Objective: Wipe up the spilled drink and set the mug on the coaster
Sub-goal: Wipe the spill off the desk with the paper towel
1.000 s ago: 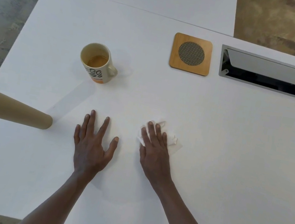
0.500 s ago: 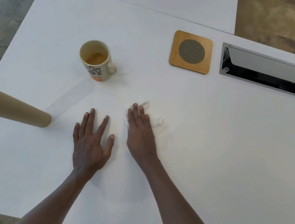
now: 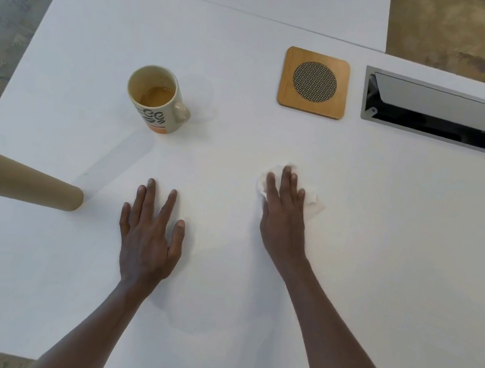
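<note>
The right grip [image 3: 283, 213] presses flat-fingered on the soft, limp tissue [image 3: 312, 202]; the mug [image 3: 155, 100] – breakable, part-full – sits far left, best taken by its handle.

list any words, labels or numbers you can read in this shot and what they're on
Nothing here can be read for certain.
mug: dark, rounded print on its side above an orange band; too distorted to read as letters.
cardboard tube: small dark marks on its near end cap at the left edge; too small and cut off to read.
coaster: only a woven mesh circle, no text.
</note>
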